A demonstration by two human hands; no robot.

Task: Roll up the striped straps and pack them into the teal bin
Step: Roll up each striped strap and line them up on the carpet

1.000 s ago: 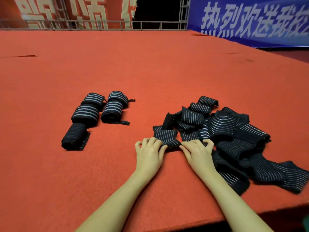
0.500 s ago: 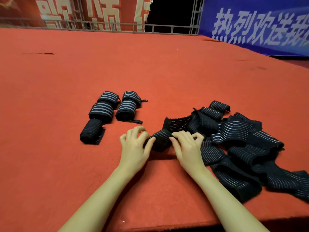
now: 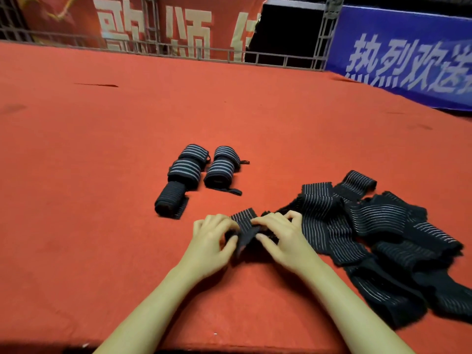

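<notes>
1. Nearest the camera, two bare forearms reach forward over the red felt-covered table [image 3: 107, 251].
2. The left hand [image 3: 212, 242] has its fingers curled over one end of a black elastic strap with thin white stripes [image 3: 245, 226], thumb tucked underneath; it grips the small roll just started there.
3. The right hand [image 3: 283, 238] pinches the same strap from the other side, fingers bent over the top and thumb pressing the fold. Both hands are closed on the cloth, not flat.
4. The strap's free length runs right into a loose heap of black striped straps [image 3: 383, 238], which touch and overlap one another, some trailing toward the table's near edge.
5. Risk: the roll is only a turn or so thick, so uneven tension between the hands would likely let it cone or spring open. Pulling the tail could also drag tangled neighbours along, or tip the trailing ones off the edge.
6. Farther left, well apart from the heap, lie five finished black-and-white striped rolls [image 3: 196, 172] in two rows.
7. The teal bin is not in view, so packing is not yet begun.
8. Beyond stand a metal railing [image 3: 178, 51], a red banner [image 3: 143, 21] and a blue banner [image 3: 408, 54].
</notes>
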